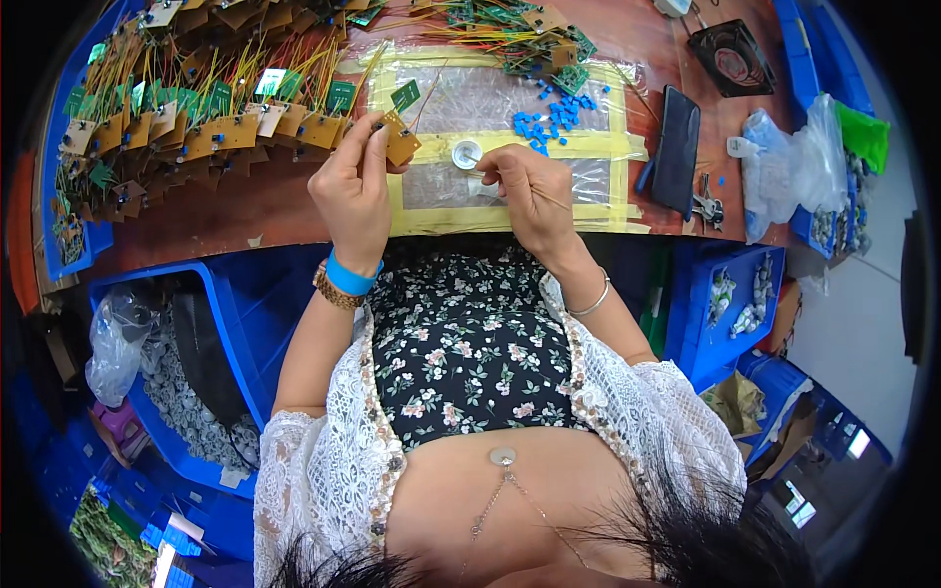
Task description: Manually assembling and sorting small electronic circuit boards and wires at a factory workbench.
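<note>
My left hand (351,191) pinches a small brown circuit board (401,144) above the near left part of a taped plastic sheet (441,98). A little green board (405,95) stands just beyond it, with thin wires close by. My right hand (534,201) is closed round a thin wooden stick (554,199). The stick's far end reaches a small round white cup (466,147) on the sheet; whether it touches what is inside I cannot tell. Beyond this hand lie several small blue blocks (534,125).
Heaped brown boards with wires (211,132) fill the table's left side; more green boards (569,78) lie at the back. On the right are a dark phone (676,147), keys (707,204), a black fan (731,59) and plastic bags (799,162). Blue bins (211,294) flank my lap.
</note>
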